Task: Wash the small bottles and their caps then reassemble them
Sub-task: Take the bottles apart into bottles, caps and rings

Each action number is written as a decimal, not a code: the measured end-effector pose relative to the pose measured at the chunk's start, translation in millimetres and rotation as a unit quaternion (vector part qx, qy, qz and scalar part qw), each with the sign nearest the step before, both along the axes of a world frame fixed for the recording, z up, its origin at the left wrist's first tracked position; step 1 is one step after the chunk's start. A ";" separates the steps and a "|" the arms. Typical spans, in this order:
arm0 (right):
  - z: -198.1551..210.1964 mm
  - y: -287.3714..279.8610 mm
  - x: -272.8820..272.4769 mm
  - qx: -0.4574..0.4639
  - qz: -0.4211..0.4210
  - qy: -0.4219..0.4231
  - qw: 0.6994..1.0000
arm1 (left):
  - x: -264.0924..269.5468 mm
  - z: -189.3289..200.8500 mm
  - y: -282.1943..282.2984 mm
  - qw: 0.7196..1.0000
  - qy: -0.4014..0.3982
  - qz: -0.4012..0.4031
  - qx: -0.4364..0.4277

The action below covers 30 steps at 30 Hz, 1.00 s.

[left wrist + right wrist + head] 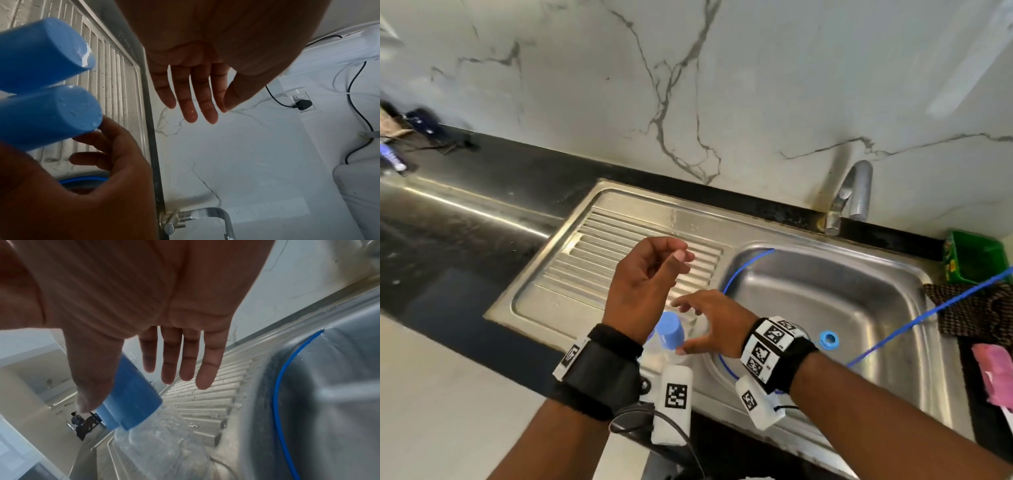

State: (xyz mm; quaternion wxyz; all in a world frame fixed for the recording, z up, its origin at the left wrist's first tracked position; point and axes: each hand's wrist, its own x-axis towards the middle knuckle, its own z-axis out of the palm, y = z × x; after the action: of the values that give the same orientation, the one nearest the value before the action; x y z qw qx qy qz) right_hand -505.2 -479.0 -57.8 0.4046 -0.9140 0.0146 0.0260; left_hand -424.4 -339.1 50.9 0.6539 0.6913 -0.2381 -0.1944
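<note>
Capped bottle [666, 337] stands upright at lower centre on the sink's drainboard [626, 260], right under the right hand [709, 325], whose grip is spread, thumb touching the cap. Left hand [643, 281] floats above, loosely curled, empty, so right's nearer.

Both forearms are bare. The left wrist wears a wide black fabric wrist strap [599, 373] with a white tag printed with a black square code at its 9 o'clock edge. A white rectangular block [674, 404] bearing another code hangs at its 4 o'clock, with a thin black cable [654, 419] looping from it. The right wrist carries a black band [787, 359] wrapped in white black-coded panels [768, 342], with a white coded block [755, 401] at 7 o'clock.
</note>
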 end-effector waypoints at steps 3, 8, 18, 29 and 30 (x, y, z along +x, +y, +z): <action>-9.6 12.9 4.7 0.013 -0.009 0.027 1.000 | 1.1 -6.2 1.0 1.000 -0.004 -0.008 0.000; -5.4 16.4 -6.0 0.076 -0.083 0.042 0.993 | -3.5 -13.1 -16.1 0.999 0.008 -0.033 -0.013; 40.9 -60.1 -94.6 0.418 -0.376 -0.034 0.826 | -39.0 -52.8 -62.1 0.938 -0.187 -0.223 0.187; 58.7 -104.0 -163.2 0.360 -0.415 0.024 0.835 | -87.1 -53.0 -116.9 0.845 -0.290 -0.344 0.291; 58.4 -106.9 -165.8 0.353 -0.406 0.034 0.842 | -90.4 -51.4 -120.0 0.837 -0.301 -0.344 0.300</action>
State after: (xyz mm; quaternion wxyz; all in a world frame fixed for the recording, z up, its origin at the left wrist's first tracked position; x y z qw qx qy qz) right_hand -671.0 -585.9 0.6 0.6733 -0.6204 0.3879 -0.1064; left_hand -514.8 -459.1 -0.5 0.2012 0.7517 -0.5758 -0.2509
